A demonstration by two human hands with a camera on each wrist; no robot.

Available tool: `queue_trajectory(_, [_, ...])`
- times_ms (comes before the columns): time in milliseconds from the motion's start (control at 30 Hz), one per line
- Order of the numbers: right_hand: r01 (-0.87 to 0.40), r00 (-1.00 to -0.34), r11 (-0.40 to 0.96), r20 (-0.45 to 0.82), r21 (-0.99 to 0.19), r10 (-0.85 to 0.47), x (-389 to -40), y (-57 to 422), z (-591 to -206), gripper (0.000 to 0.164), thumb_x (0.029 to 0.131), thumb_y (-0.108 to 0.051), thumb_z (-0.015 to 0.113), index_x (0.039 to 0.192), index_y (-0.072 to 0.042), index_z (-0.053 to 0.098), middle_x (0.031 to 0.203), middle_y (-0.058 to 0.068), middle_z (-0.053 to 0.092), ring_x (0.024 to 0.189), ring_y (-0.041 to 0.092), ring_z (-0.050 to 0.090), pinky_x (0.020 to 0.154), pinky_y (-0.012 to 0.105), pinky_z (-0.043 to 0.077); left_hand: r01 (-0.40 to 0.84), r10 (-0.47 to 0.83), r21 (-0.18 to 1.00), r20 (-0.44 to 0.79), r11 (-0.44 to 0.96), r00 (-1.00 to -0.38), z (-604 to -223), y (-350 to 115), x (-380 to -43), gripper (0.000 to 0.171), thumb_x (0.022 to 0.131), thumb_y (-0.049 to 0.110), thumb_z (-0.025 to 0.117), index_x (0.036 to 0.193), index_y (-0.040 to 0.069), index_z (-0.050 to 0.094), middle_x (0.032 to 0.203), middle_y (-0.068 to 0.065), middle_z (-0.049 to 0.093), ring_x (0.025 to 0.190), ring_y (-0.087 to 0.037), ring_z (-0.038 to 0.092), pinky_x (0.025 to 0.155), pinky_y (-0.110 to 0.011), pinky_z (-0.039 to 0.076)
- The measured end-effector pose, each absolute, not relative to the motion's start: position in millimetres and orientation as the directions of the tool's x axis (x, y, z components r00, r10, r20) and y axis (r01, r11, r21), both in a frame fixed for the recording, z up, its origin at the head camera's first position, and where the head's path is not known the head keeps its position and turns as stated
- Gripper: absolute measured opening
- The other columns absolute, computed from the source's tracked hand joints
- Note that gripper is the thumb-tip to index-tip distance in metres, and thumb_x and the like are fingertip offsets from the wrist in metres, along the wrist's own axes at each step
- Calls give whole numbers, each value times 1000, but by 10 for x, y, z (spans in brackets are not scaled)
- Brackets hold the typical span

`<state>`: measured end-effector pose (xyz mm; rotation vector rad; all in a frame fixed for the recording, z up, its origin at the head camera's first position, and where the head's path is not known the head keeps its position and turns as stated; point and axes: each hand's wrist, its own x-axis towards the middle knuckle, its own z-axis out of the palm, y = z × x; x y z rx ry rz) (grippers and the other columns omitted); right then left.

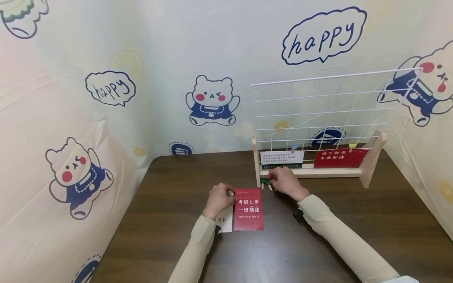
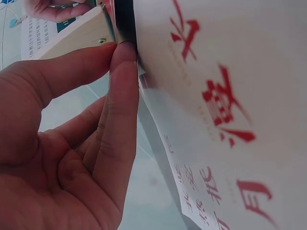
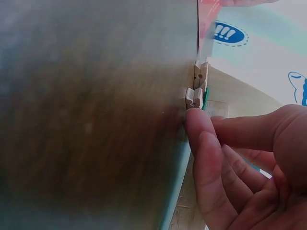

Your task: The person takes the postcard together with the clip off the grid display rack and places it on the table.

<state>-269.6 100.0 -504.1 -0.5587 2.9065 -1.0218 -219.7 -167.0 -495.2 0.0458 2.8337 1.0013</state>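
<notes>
My left hand [image 1: 220,199] reaches over a white card [image 2: 230,110] with red characters. Its thumb and index finger pinch the left edge of a red card [image 1: 248,212] with white writing, beside the white one. In the left wrist view their fingertips meet at that edge. My right hand [image 1: 286,182] is by the left foot of a wire-grid stand [image 1: 329,173], its thumb and index finger pinching a small wooden clip [image 3: 195,97] with green trim. Another wooden clip [image 3: 201,74] is close beside it.
A white-and-green card [image 1: 282,158] hangs on the grid under a blue heart clip [image 1: 294,148]. Right of it, a red card [image 1: 341,158] hangs under a yellow heart clip [image 1: 352,146]. Patterned curtains [image 1: 159,47] surround the brown table [image 1: 170,173].
</notes>
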Motion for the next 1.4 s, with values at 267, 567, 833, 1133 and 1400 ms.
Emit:
queue_trajectory(267, [-300,-944,699,97,-650,-315,-2622,1117,-4968,13,92,-2,69,103,0,76,74,6,75,52,7,63,53,26,51,-6,54,590,-84,808,-995,-4978,-1651,-2192,34,84,14,84,115,1,76,88,-10,75,69,-16,62,58,-26,48])
queue_trajectory(567, [-333,-943,668,220,-666,-251,-2575,1278,-4817,11,92,-5,73,101,-1,77,72,6,71,53,8,61,56,29,48,98,86,607,49,789,-995,-4918,-1610,-2207,26,84,11,83,109,4,78,81,-6,76,66,-13,63,60,-26,48])
queue_trajectory(833, [-339,-940,669,263,-662,-216,-2552,1339,-4742,10,93,-9,74,100,-3,78,74,7,72,56,10,59,56,29,48,186,108,655,157,733,-982,-4806,-1462,-2188,28,90,16,80,116,5,76,95,-7,80,79,-15,74,72,-33,61])
queue_trajectory(1133, [-345,-935,676,296,-651,-192,-2553,1396,-4712,9,94,-11,74,100,-5,79,71,5,71,56,12,57,55,29,47,227,73,670,250,707,-965,-4668,-1276,-2150,20,92,17,79,111,12,78,97,-4,81,84,-16,77,80,-36,64])
queue_trajectory(1400, [-335,-936,684,311,-648,-164,-2552,1443,-4638,14,95,-11,73,105,-5,79,75,10,73,58,16,56,55,29,47,257,62,710,290,656,-955,-4586,-1163,-2158,20,93,18,79,112,12,77,98,-4,81,85,-15,78,79,-33,64])
